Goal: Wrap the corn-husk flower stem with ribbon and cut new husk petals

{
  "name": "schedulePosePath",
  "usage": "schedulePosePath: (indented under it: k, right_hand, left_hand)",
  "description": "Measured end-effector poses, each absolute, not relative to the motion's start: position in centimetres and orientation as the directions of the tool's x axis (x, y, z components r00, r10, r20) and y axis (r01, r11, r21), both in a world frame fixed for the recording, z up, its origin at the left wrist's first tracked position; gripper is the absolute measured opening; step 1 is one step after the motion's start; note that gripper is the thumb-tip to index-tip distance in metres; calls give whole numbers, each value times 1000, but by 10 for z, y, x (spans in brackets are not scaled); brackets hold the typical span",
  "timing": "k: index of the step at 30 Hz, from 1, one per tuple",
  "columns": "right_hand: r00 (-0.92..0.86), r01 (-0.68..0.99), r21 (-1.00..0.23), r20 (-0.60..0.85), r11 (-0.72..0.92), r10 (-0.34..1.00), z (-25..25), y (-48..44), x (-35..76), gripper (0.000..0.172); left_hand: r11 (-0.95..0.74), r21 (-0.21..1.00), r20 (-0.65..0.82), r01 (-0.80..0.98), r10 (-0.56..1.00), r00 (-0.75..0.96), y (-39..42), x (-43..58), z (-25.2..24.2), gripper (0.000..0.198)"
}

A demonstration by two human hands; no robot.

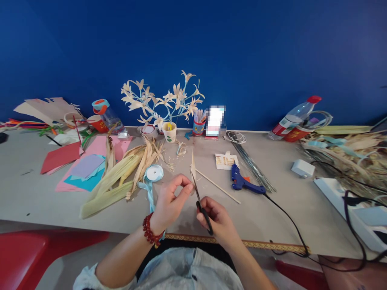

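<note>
My right hand [218, 220] is closed around the black handles of a pair of scissors [197, 192], whose blades point away from me. Thumb and forefinger of my left hand [173, 199] pinch the lower end of a small pale piece of corn husk [192, 163] with a pointed tip. The blades lie right against this piece; whether they are cutting into it I cannot tell. A thin pale stick [218, 186] rests on the table just beyond my right hand. Left of my left hand is a spool of light blue ribbon [154, 173], its loose end trailing toward me.
Corn husks [113, 181] and coloured paper [80, 169] lie on the left. Husk flowers [169, 100] stand in a paper cup [169, 133] at the back. On the right are a blue glue gun [244, 183] with a cord, wires [254, 167] and a power strip [347, 213].
</note>
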State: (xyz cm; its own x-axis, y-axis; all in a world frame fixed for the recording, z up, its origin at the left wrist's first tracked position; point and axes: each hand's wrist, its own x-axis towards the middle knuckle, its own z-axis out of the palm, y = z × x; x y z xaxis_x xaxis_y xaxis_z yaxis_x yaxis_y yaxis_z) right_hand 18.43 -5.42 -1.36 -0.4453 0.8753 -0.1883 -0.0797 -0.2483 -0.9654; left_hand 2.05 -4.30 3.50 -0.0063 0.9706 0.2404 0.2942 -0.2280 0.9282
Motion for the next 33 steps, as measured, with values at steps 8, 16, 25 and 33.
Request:
schedulePosePath:
  k: [8,16,25,33]
  right_hand:
    - [-455,-88,-963,-190,-256,870,-16,-54,185,53]
    - [-459,-64,-962,-207,-264,864,-17,-54,186,50]
    - [-451,-25,-970,-206,-243,868,-19,-52,191,48]
    - [-441,3,-966,-233,-258,867,-20,-50,194,47]
  left_hand:
    - [-229,922,241,313,971,0,-42,20,34,20]
    - [-219,927,227,304,974,11,-42,19,35,22]
    - [-185,947,188,262,982,14,-42,19,37,23]
    - [-161,958,154,236,987,47,-40,17,35,23]
